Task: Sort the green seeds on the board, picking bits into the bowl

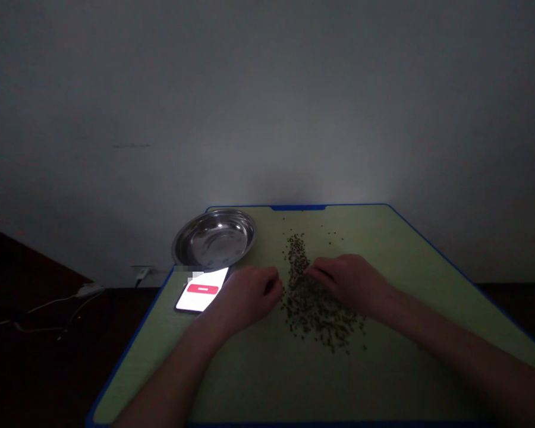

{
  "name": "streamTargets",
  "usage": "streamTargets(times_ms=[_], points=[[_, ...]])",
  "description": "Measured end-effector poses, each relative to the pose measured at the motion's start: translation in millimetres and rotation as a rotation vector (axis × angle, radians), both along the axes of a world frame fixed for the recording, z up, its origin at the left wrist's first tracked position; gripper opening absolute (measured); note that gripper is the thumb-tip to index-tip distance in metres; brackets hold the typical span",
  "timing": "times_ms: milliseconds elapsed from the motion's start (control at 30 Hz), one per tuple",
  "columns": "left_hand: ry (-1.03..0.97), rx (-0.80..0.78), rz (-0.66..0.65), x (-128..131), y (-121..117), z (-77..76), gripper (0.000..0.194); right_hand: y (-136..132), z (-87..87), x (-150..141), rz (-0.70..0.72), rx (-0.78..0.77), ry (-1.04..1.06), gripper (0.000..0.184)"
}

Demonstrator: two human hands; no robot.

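Note:
A heap of small dark green grains (314,306) lies spread across the middle of a pale green table (258,368) with a blue edge. My left hand (247,294) rests on the table at the heap's left side, fingers curled in with the tips by the grains. My right hand (348,282) lies over the heap's upper right part, fingers bent and pressed together, pointing left at the grains. Whether either hand holds grains is hidden. The scene is dim.
A shiny steel bowl (214,239) sits at the table's far left corner. A lit phone (201,289) with a red bar on its screen lies just left of my left hand. Cables (49,306) run over the dark floor at left. A plain wall stands behind.

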State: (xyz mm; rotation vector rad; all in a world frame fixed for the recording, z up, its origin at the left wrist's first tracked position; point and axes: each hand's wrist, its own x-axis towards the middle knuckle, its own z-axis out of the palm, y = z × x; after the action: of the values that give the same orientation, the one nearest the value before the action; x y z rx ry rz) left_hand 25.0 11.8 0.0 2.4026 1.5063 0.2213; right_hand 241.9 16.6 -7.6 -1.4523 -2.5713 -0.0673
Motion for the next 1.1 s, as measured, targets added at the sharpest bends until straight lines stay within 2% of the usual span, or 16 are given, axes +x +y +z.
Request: streamTargets(times_ms=[267, 367, 467, 633, 733, 833, 967, 1100], points=[[0.004, 0.007, 0.009, -2, 3, -1.1, 0.024, -28, -8.4, -33, 0.2, -0.005, -0.048, 0.027], [0.003, 0.012, 0.006, -3, 3, -2.5, 0.025, -25, -9.7, -40, 0.247, -0.012, -0.057, 0.024], [-0.004, 0.016, 0.005, -3, 3, -2.9, 0.025, -12, -12.8, -37, 0.212, -0.006, -0.051, 0.028], [-0.009, 0.015, 0.004, -2, 2, -0.9, 0.025, 4, -9.6, -13, 0.112, -0.004, -0.007, 0.034], [-0.016, 0.018, -0.002, -2, 2, -0.9, 0.026, -4, -2.3, 12, 0.088, -0.023, 0.036, 0.038], [-0.009, 0.024, -0.015, -2, 2, -2.7, 0.026, -23, -0.8, 38, 0.125, -0.076, 0.062, 0.041], [-0.012, 0.038, -0.023, -2, 1, -5.0, 0.026, -41, -11.5, 60, 0.181, -0.129, 0.037, 0.041], [-0.014, 0.025, -0.015, -2, 2, -5.0, 0.027, -43, -23.7, 66, 0.201, -0.122, 0.004, 0.041]])
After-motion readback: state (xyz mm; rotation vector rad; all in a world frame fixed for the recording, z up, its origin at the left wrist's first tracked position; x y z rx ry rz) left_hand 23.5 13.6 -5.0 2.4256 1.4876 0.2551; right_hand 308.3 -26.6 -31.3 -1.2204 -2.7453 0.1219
